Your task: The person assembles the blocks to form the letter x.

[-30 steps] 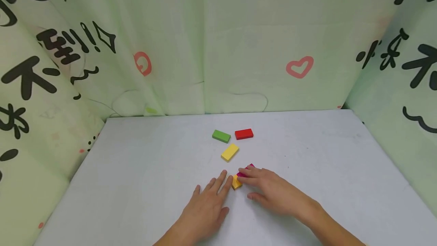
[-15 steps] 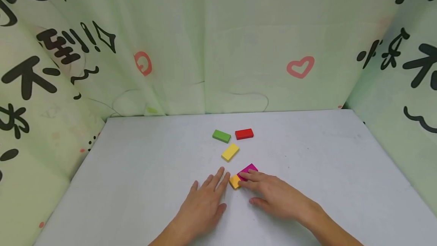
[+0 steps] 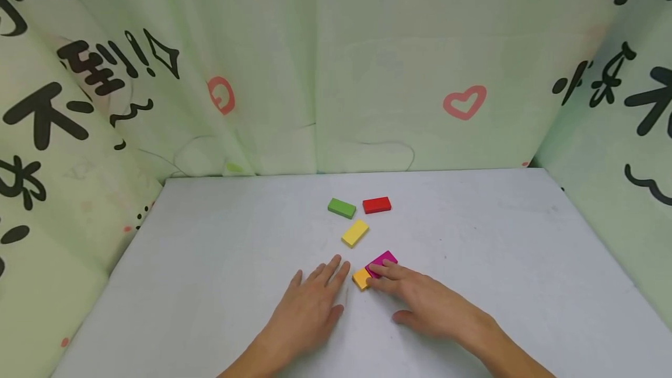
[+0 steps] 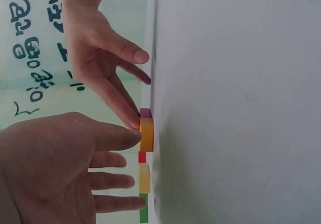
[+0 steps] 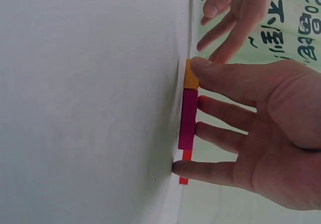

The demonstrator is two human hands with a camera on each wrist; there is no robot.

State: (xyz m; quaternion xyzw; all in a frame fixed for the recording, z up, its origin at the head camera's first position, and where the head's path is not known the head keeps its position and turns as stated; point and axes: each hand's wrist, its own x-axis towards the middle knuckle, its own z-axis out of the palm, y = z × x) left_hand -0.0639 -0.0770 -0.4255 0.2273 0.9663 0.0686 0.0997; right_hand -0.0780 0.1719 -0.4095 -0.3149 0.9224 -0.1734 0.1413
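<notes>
An orange block and a magenta block lie end to end on the white tabletop, seeming to touch. My right hand reaches over them from the right; its fairly straight fingertips rest on the magenta block and on the orange block's near edge. In the right wrist view, two fingertips touch the magenta block from above. Left of the orange block, a small gap away, my left hand lies with fingers spread and straight, holding nothing. The right hand covers part of both blocks.
Farther back on the table lie a yellow block, a green block and a red block, set apart from each other. Pale green printed curtains stand behind and at both sides.
The left hand has drawn slightly left and back, away from the orange block. The orange block has shifted a little left since a second ago. The right thumb has moved away from it.
</notes>
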